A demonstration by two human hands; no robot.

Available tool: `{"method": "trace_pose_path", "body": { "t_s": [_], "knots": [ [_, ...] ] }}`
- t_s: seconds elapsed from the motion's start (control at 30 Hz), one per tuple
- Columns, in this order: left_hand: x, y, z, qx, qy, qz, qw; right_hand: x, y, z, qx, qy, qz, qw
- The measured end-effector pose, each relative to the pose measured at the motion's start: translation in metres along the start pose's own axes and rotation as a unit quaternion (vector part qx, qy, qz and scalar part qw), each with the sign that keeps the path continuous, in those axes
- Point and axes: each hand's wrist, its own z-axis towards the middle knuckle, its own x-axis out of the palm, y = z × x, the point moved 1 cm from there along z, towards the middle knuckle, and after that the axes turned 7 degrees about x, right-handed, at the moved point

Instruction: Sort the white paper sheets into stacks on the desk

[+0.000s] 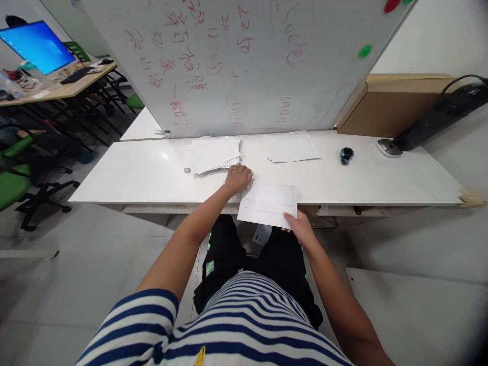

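Note:
A white paper sheet (269,201) with faint lines lies partly over the front edge of the white desk. My right hand (299,227) is closed on its lower right corner, thumb on top. At the sheet's upper left is my left hand (239,179), resting palm down; how far its fingers touch the sheet or are spread is hard to tell. Just beyond the left hand sits a loose stack of white papers (214,153). A second, thinner stack (293,146) lies farther right, near the whiteboard.
A whiteboard (259,66) with red writing stands at the desk's back. On the desk's right are a dark watch-like object (346,155), a cardboard box (396,104) and a black cylindrical object (438,117). A small item (186,170) lies beside the left stack.

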Motion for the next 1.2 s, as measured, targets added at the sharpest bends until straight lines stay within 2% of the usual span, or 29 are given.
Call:
{"method": "trace_pose_path", "body": {
  "t_s": [0.17, 0.37, 0.53, 0.67, 0.77, 0.9, 0.97, 1.07, 1.2],
  "knots": [
    [0.003, 0.0, 0.002, -0.006, 0.013, 0.022, 1.0, 0.004, -0.006, 0.0, -0.002, 0.001, 0.021, 1.0],
    [-0.002, 0.003, 0.001, -0.013, 0.012, -0.025, 1.0, 0.006, -0.008, -0.001, 0.003, -0.014, 0.027, 1.0],
    [-0.015, -0.004, -0.004, -0.028, -0.035, -0.044, 0.998, 0.007, -0.011, -0.005, -0.018, -0.013, 0.024, 0.999],
    [-0.031, -0.006, -0.011, -0.051, -0.106, -0.07, 0.991, 0.001, -0.02, -0.009, -0.054, -0.074, 0.016, 0.996],
    [-0.036, -0.001, -0.024, -0.073, -0.156, -0.082, 0.982, -0.007, -0.027, -0.017, -0.051, -0.099, 0.016, 0.994],
    [-0.025, 0.005, -0.052, -0.107, -0.151, -0.005, 0.983, -0.02, -0.032, -0.037, -0.023, -0.107, 0.004, 0.994],
    [-0.015, 0.006, -0.063, -0.134, -0.163, 0.002, 0.978, -0.025, -0.034, -0.045, 0.001, -0.121, 0.004, 0.993],
    [-0.005, 0.008, -0.068, -0.149, -0.183, -0.012, 0.972, -0.027, -0.034, -0.054, 0.021, -0.115, 0.03, 0.993],
    [-0.004, 0.009, -0.067, -0.14, -0.197, -0.024, 0.97, -0.024, -0.028, -0.06, 0.005, -0.115, 0.059, 0.992]
  ]
}}
